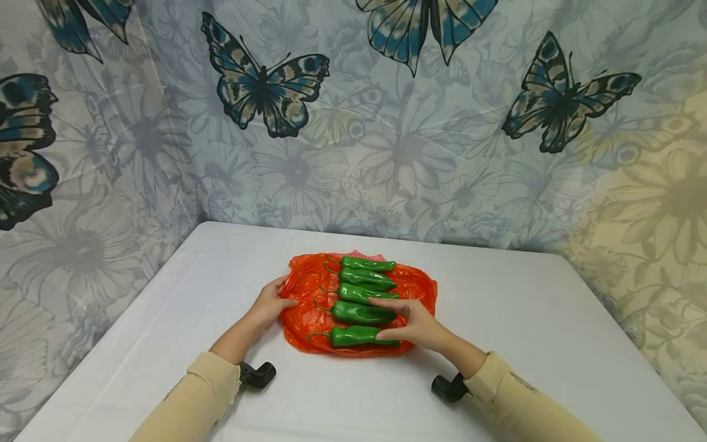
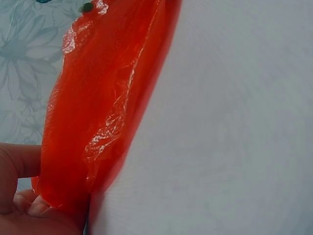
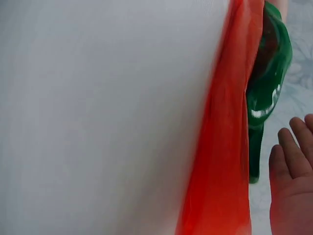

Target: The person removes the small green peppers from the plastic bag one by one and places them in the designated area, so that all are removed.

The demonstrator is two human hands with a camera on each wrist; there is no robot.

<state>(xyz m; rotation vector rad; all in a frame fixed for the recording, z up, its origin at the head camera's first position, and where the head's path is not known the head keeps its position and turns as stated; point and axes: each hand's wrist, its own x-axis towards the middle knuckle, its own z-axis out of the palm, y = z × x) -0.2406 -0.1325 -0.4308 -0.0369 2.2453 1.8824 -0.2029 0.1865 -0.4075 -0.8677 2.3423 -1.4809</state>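
A crinkled red plastic bag (image 1: 304, 279) lies flat with several long green peppers (image 1: 361, 313) in a row on it, their thin curved stems toward the left. My left hand (image 1: 267, 304) grips the bag's left edge, thumb above and fingers at its side; the left wrist view shows the red plastic (image 2: 93, 107) between them. Over the right ends of the nearer peppers is my right hand (image 1: 417, 324), its thumb at the nearest pepper (image 1: 353, 336). Straight fingers (image 3: 293, 152) show beside a pepper (image 3: 269, 73) in the right wrist view.
The bag lies on a table with a white cloth (image 1: 342, 399). Behind and at the left hangs a floral fabric backdrop (image 1: 353, 153) with butterflies. Black wrist devices (image 1: 256, 374) sit beside both sleeves.
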